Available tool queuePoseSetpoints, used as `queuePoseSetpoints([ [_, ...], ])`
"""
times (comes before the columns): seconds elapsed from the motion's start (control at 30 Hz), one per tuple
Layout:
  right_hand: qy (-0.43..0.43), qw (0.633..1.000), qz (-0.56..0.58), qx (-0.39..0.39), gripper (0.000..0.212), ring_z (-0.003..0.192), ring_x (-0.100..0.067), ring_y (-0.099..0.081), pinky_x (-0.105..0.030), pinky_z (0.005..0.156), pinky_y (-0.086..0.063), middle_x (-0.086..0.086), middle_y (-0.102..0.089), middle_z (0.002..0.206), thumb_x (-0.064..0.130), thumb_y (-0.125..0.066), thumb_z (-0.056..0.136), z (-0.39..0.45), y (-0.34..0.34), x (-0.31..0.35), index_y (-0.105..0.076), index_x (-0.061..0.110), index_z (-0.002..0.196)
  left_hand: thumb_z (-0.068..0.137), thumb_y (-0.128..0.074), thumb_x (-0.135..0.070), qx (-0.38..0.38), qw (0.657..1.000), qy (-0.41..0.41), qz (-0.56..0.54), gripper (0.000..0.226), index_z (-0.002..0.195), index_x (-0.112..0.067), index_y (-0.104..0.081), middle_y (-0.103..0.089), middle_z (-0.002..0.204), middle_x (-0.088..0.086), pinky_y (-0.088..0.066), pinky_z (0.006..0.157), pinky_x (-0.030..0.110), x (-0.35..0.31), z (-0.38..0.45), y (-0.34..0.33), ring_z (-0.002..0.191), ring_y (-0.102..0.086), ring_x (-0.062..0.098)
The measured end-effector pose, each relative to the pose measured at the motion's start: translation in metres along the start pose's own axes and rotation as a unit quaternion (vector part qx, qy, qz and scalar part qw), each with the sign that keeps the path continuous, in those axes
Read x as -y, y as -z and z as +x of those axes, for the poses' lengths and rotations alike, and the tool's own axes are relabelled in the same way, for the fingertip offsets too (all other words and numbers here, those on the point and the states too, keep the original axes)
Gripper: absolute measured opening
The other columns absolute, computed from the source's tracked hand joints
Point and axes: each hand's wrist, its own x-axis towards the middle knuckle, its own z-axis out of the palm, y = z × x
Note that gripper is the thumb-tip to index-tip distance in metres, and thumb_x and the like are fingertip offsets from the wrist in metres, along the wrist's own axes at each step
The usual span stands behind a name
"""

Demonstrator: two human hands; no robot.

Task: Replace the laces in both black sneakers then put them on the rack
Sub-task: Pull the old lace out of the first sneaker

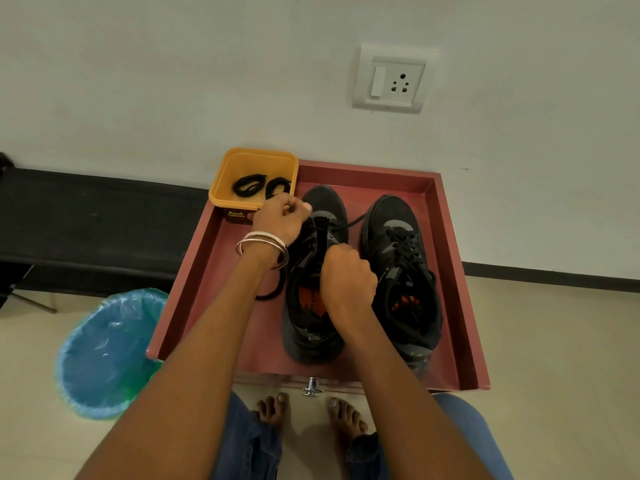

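Two black sneakers stand side by side, toes toward the wall, in a red tray point(446, 271). The right sneaker point(403, 271) is fully laced. The left sneaker point(313, 323) has its lace partly out: one end point(353, 222) runs right across the toe, another loop point(273, 289) lies on the tray to its left. My left hand point(282, 220), with bangles on the wrist, pinches the lace above the toe. My right hand point(346, 278) is closed on the sneaker's tongue. A yellow tub point(221, 181) at the tray's far left corner holds two coiled black laces point(261, 187).
The tray tops a low cabinet with a metal knob point(312, 386) against a white wall. A bin with a blue liner point(104, 351) stands on the floor to the left, a black bench point(86, 223) behind it. My bare feet point(311, 414) are under the front edge.
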Motion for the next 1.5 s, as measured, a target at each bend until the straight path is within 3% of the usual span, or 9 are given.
queuePoseSetpoints([
  [0.3, 0.000, 1.000, 0.021, 0.007, 0.024, 0.101, -0.036, -0.061, -0.036, 0.065, -0.038, -0.018, -0.058, 0.113, 0.005, -0.039, 0.098, -0.001, 0.007, -0.003, -0.050, -0.002, 0.118, 0.089, -0.060, -0.028, 0.011, 0.897, -0.181, 0.403, 0.023, 0.107, -0.018, -0.071, -0.060, 0.112, 0.008, -0.052, 0.079, 0.041, -0.021, -0.013, -0.018, 0.099, -0.060, 0.031],
  [0.6, -0.022, 0.999, 0.042, 0.021, 0.026, 0.104, -0.037, -0.060, -0.039, 0.069, -0.042, -0.017, -0.059, 0.115, 0.006, -0.039, 0.097, 0.001, 0.005, -0.009, -0.050, -0.001, 0.119, 0.098, -0.045, -0.021, 0.028, 0.850, -0.189, 0.491, 0.025, 0.116, -0.006, -0.055, -0.054, 0.117, 0.014, -0.046, 0.078, 0.042, -0.021, -0.015, -0.034, 0.106, -0.057, 0.037],
  [0.73, -0.015, 0.999, 0.025, 0.023, 0.026, 0.102, -0.036, -0.061, -0.038, 0.068, -0.043, -0.017, -0.059, 0.115, 0.006, -0.040, 0.098, 0.002, 0.003, -0.007, -0.048, -0.003, 0.121, 0.096, -0.042, -0.026, 0.109, 0.910, -0.156, 0.368, 0.029, 0.105, -0.002, -0.056, -0.057, 0.109, 0.019, -0.033, 0.073, 0.036, -0.006, -0.003, -0.027, 0.101, -0.052, 0.037],
  [0.83, -0.014, 0.999, 0.017, 0.023, 0.028, 0.102, -0.036, -0.061, -0.038, 0.069, -0.044, -0.017, -0.060, 0.114, 0.006, -0.040, 0.098, 0.002, 0.001, -0.006, -0.047, -0.004, 0.123, 0.088, -0.034, -0.033, 0.106, 0.944, -0.134, 0.283, 0.036, 0.073, -0.004, -0.051, -0.057, 0.082, 0.020, -0.033, 0.066, 0.035, -0.007, -0.006, -0.026, 0.082, -0.053, 0.036],
  [0.93, -0.017, 1.000, 0.014, 0.017, 0.028, 0.099, -0.035, -0.063, -0.037, 0.065, -0.042, -0.018, -0.062, 0.110, 0.004, -0.041, 0.097, 0.002, 0.000, -0.007, -0.047, -0.006, 0.122, 0.088, -0.041, -0.021, 0.093, 0.995, 0.014, 0.023, 0.034, 0.055, -0.012, -0.039, -0.044, 0.058, 0.008, -0.033, 0.057, 0.033, -0.007, -0.004, -0.019, 0.057, -0.042, 0.025],
  [1.07, -0.015, 1.000, 0.012, 0.016, 0.028, 0.096, -0.036, -0.063, -0.037, 0.063, -0.041, -0.018, -0.063, 0.107, 0.001, -0.041, 0.095, 0.002, 0.001, -0.006, -0.047, -0.008, 0.121, 0.090, -0.039, -0.011, 0.064, 0.916, 0.197, -0.344, 0.037, 0.054, -0.015, -0.032, -0.029, 0.039, -0.003, -0.030, 0.049, 0.026, 0.000, 0.000, -0.005, 0.041, -0.032, 0.014],
  [1.27, -0.016, 1.000, 0.016, 0.015, 0.029, 0.097, -0.036, -0.063, -0.037, 0.063, -0.042, -0.018, -0.063, 0.108, 0.002, -0.042, 0.095, 0.001, 0.000, -0.008, -0.047, -0.007, 0.122, 0.063, -0.045, -0.018, 0.001, 0.752, 0.140, -0.644, 0.019, 0.046, -0.018, -0.036, -0.033, 0.049, -0.002, -0.030, 0.053, 0.024, -0.003, -0.002, 0.014, 0.047, -0.040, 0.015],
  [1.37, -0.014, 1.000, 0.013, 0.016, 0.028, 0.096, -0.035, -0.064, -0.036, 0.063, -0.041, -0.018, -0.063, 0.108, 0.001, -0.044, 0.095, 0.001, 0.000, -0.008, -0.047, -0.007, 0.122, 0.073, -0.045, -0.022, -0.020, 0.790, 0.134, -0.598, 0.019, 0.056, -0.020, -0.039, -0.041, 0.058, -0.004, -0.028, 0.052, 0.024, 0.000, 0.002, 0.032, 0.052, -0.044, 0.015],
  [1.5, -0.015, 0.999, 0.009, 0.028, 0.029, 0.095, -0.036, -0.064, -0.037, 0.062, -0.042, -0.018, -0.062, 0.106, 0.000, -0.047, 0.094, 0.001, 0.001, -0.007, -0.047, -0.007, 0.121, 0.084, -0.050, -0.019, -0.029, 0.940, 0.194, -0.280, 0.027, 0.058, -0.016, -0.044, -0.043, 0.053, -0.001, -0.030, 0.046, 0.023, 0.001, -0.003, 0.041, 0.046, -0.041, 0.017],
])
